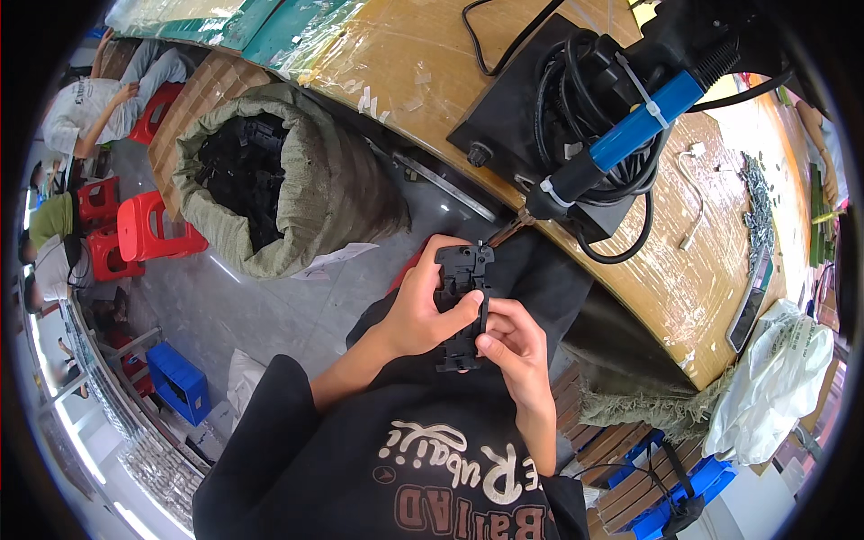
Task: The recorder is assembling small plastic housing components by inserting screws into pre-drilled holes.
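Left grip (421, 312) and right grip (519, 346) clasp a ridged, oblong black part (463, 263) near a smooth blue-handled iron (625, 141).

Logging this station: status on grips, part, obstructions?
Left grip, right grip: both on black plastic part. Blue-handled tool close by part's upper end, contact unclear.
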`<state>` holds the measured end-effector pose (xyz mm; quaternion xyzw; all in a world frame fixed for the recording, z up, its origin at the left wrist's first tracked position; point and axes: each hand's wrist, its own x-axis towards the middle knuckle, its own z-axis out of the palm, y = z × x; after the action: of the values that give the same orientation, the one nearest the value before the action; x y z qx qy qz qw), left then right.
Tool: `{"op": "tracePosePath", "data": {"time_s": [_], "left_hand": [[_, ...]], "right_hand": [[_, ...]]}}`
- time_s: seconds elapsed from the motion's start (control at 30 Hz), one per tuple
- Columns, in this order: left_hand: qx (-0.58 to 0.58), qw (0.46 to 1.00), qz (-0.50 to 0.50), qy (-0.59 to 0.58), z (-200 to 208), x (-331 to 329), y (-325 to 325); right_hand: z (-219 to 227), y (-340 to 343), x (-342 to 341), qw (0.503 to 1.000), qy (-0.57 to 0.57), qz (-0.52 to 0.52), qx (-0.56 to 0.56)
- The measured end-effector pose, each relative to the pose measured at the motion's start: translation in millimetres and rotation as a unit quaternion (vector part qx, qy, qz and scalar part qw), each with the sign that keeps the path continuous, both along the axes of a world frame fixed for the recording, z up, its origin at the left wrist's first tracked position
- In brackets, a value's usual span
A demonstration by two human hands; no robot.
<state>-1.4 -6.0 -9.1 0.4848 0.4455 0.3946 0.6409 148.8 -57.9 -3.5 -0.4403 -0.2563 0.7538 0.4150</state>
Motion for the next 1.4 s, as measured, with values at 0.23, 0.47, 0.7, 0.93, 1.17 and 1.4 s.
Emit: {"op": "tracePosePath", "data": {"time_s": [0.23, 0.47, 0.7, 0.93, 1.17, 1.4], "left_hand": [[-0.021, 1.000, 0.014, -0.012, -1.9, 1.1, 3.2], [-0.006, 1.000, 0.016, -0.016, -0.1, 0.7, 4.2], [-0.008, 1.000, 0.012, -0.011, 1.1, 0.1, 5.1], [-0.003, 1.000, 0.011, -0.010, 1.4, 0.7, 4.5], [-0.004, 1.000, 0.010, -0.008, 2.2, 3.3, 4.8], [-0.010, 0.999, 0.031, -0.003, -11.9, 7.5, 0.6]], "right_hand": [[-1.5, 4.3, -0.4, 1.000, 0.001, -0.003, -0.002], [-0.5, 4.9, -1.3, 1.000, 0.004, -0.003, 0.006], [0.8, 5.8, -1.8, 1.000, 0.009, -0.008, 0.009], [1.8, 5.6, -1.3, 1.000, 0.017, -0.014, 0.013], [0.7, 6.0, 1.5, 1.000, 0.017, -0.013, 0.018], [0.2, 8.5, 2.4, 1.000, -0.007, -0.003, -0.016]]}}
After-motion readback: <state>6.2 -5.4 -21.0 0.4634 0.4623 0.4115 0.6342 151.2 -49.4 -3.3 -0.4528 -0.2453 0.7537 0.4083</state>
